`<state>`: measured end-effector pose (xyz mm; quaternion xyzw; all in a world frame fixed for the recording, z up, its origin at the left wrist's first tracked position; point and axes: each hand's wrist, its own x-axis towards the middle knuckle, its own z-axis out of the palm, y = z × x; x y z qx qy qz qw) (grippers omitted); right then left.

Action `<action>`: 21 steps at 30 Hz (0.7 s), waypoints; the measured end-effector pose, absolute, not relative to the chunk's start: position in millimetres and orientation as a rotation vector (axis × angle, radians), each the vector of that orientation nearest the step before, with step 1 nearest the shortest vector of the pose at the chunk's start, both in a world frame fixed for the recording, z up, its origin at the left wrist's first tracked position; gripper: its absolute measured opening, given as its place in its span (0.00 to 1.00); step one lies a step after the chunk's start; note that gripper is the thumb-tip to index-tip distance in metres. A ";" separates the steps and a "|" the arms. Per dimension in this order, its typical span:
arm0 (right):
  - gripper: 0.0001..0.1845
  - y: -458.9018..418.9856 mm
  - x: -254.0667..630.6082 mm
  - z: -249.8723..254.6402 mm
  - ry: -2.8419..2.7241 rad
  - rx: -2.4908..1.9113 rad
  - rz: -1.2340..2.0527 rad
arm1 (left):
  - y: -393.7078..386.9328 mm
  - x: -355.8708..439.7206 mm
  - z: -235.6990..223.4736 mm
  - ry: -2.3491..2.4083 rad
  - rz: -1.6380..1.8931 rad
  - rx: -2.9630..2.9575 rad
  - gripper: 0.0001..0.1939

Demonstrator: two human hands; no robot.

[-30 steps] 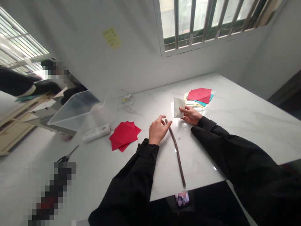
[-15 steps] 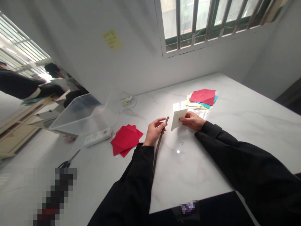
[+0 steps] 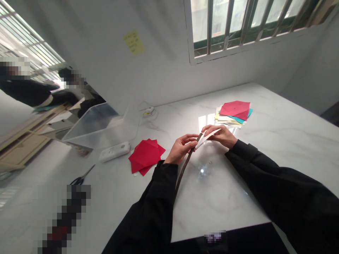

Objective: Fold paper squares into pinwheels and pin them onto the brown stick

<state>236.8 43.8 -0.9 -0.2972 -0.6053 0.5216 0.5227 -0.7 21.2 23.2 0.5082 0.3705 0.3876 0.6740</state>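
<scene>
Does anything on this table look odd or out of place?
The dark stick in the left hand stands out: it looks unexpected beside the coloured paper nearby, like the red sheets. The right hand holds white paper against its upper end.

I see two black long sleeves on my rig: the left sleeve (image 3: 148, 208) comes in from the bottom edge of the frame, the right sleeve (image 3: 280, 187) from the lower right. The cloth looks matte and softly creased. Each sleeve ends in a plain, banded cuff, the left cuff (image 3: 166, 165) and the right cuff (image 3: 239, 150). Past them, the left hand (image 3: 181, 149) and right hand (image 3: 219, 137) are bare.
</scene>
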 end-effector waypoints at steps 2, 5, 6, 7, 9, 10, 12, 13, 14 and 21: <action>0.16 43.8 237.4 -0.7 -1.466 -0.712 1.242 | 20.2 -0.7 24.5 0.839 0.857 1.155 0.27; 0.15 43.7 237.2 -1.0 -1.466 -0.712 1.246 | 19.2 -0.6 25.5 0.846 0.838 1.171 0.27; 0.15 43.6 237.0 -1.2 -1.461 -0.711 1.250 | 19.0 -0.6 25.6 0.846 0.831 1.176 0.27; 0.15 43.6 236.8 -1.5 -1.458 -0.711 1.254 | 19.0 -0.5 25.5 0.846 0.825 1.180 0.27; 0.14 43.6 236.5 -2.0 -1.460 -0.710 1.262 | 19.0 -0.4 25.3 0.846 0.821 1.187 0.27; 0.14 43.7 236.4 -2.3 -1.464 -0.708 1.265 | 19.1 -0.3 25.1 0.845 0.824 1.185 0.27; 0.15 43.8 236.1 -2.8 -1.470 -0.705 1.261 | 19.3 -0.3 25.1 0.839 0.836 1.169 0.27; 0.15 43.8 236.0 -3.1 -1.474 -0.706 1.253 | 19.3 -0.3 25.2 0.836 0.840 1.160 0.27; 0.15 43.7 235.8 -3.3 -1.478 -0.708 1.241 | 19.4 -0.4 25.3 0.833 0.841 1.154 0.27; 0.13 43.2 235.5 -4.5 -1.504 -0.710 1.221 | 20.0 -1.4 25.9 0.835 0.822 1.181 0.27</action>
